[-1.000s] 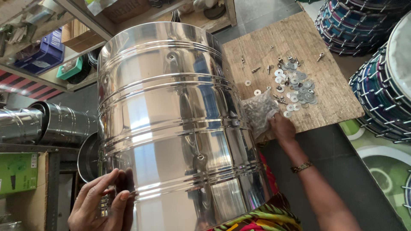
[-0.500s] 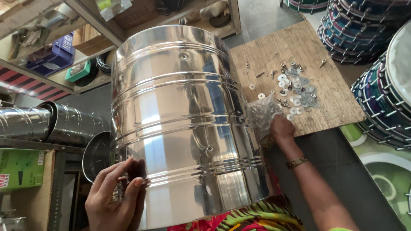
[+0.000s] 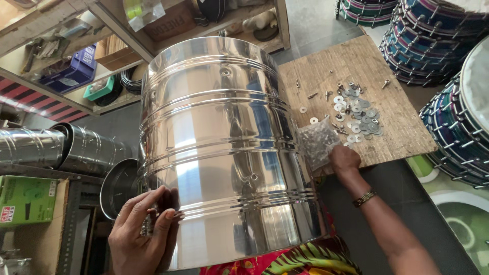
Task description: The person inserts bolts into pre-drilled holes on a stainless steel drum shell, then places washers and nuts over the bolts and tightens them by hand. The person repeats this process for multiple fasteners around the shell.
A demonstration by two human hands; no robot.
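Note:
A large shiny steel drum shell (image 3: 224, 147) lies across my lap, its side ringed with ribs and small bolt holes. My left hand (image 3: 142, 229) presses flat against its near left rim, fingers spread on the metal. My right hand (image 3: 344, 158), a bangle at the wrist, reaches to the wooden board (image 3: 397, 137) and touches a clear plastic bag of small hardware (image 3: 318, 140). Several washers and screws (image 3: 356, 114) lie loose on the board just past the hand.
Stacked drums with blue and green lacing (image 3: 458, 102) stand at the right. More steel shells (image 3: 61, 150) lie at the left beside a green box (image 3: 25, 198). Wooden shelves (image 3: 127, 30) with tools and crates run along the back.
The view has shifted so the shell sits further right and lower. My right hand has stayed at the plastic bag, and my left hand has slid slightly along the shell's rim.

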